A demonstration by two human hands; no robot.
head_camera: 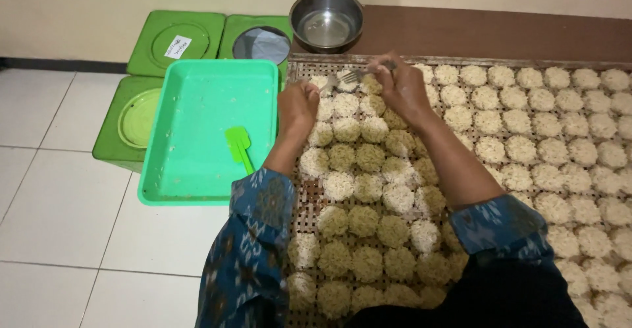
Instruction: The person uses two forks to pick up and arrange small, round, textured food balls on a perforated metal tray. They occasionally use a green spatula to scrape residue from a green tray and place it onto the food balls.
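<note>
— What is the person working on at the far corner of the woven tray [299, 226]?

— A small rice patty [345, 78], near the tray's top left edge. The right hand [397, 85] is closed around the handle of a fork [352, 76], whose tines rest at that patty. The left hand [299, 102] lies just beside it with its fingers curled downward onto the mound next to it; whether it grips anything cannot be told from this angle.

— And how much of the tray is filled?

— Nearly all that shows. Rows of round patties [368, 226] run from the near edge up to the far edge and off to the right, touching or almost touching one another. The nearer ones look more yellow-green, those to the right paler. The spot under the fork seems to be among the last open places in that corner, so the laying-out appears close to finished, at least in the part in view.

— Anything that supports that?

— The green plastic tray [197, 104] to the left, on the tiled floor [59, 216], holds only a green spatula [239, 146] and a few stray grains. The steel bowl [326, 20] beyond the woven tray holds what looks like a little clear liquid. Green lidded containers [178, 41] stand behind the plastic tray.

— What remains, then?

— Judging by this view, only shaping the last patties at that corner.
</note>
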